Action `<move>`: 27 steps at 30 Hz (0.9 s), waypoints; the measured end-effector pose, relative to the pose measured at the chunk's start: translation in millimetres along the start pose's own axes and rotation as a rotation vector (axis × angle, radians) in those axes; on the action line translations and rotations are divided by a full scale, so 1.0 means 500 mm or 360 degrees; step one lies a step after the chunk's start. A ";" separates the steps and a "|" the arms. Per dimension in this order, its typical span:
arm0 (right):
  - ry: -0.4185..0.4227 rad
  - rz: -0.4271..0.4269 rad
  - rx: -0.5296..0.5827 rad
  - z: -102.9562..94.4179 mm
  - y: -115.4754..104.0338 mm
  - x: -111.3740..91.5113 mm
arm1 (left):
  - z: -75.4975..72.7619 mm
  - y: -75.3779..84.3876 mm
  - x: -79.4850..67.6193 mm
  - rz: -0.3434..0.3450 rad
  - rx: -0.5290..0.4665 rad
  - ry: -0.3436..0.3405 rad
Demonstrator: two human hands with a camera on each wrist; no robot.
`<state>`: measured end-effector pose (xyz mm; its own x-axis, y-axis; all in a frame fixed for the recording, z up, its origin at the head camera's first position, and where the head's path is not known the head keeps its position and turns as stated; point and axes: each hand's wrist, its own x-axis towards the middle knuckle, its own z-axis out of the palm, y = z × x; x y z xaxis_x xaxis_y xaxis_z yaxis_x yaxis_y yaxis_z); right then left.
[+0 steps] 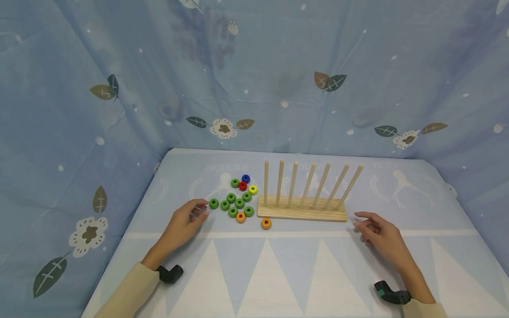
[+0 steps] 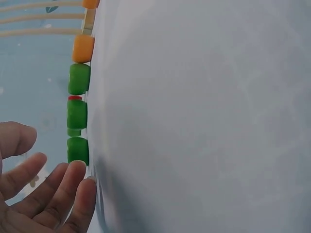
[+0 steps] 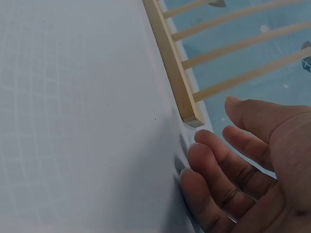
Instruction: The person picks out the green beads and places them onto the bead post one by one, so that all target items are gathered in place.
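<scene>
Beads (image 1: 239,206) beside left hand (image 1: 183,223), rack (image 1: 302,213) near right hand (image 1: 385,242)

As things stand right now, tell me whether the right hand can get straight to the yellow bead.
Probably not straight across: the wooden base and its pegs stand between the right hand and the yellow bead. Going around or over looks likelier.

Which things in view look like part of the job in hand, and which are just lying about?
Likely the job:
- green beads, orange beads, red bead, blue bead, yellow bead
- wooden pegboard
- left hand, near the beads; right hand, near the pegboard

Apparently just surroundings:
- printed tablecloth
- leaf-and-flower backdrop
- black wrist devices
</scene>
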<state>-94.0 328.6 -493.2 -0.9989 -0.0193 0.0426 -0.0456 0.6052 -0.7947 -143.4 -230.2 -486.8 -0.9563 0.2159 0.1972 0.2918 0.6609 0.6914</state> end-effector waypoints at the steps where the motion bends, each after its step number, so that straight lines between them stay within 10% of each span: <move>1: 0.0000 0.0000 -0.0007 0.001 0.000 0.001 | 0.000 0.002 0.001 -0.0005 -0.0006 -0.0010; 27: -0.0101 0.0079 0.0002 0.023 0.000 0.052 | 0.017 0.012 0.016 0.0000 -0.0115 -0.0097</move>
<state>-120.3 318.8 -499.1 -0.9986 -0.0395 -0.0353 0.0041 0.6058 -0.7956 -149.1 -218.6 -487.1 -0.9527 0.2607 0.1560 0.2875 0.6077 0.7403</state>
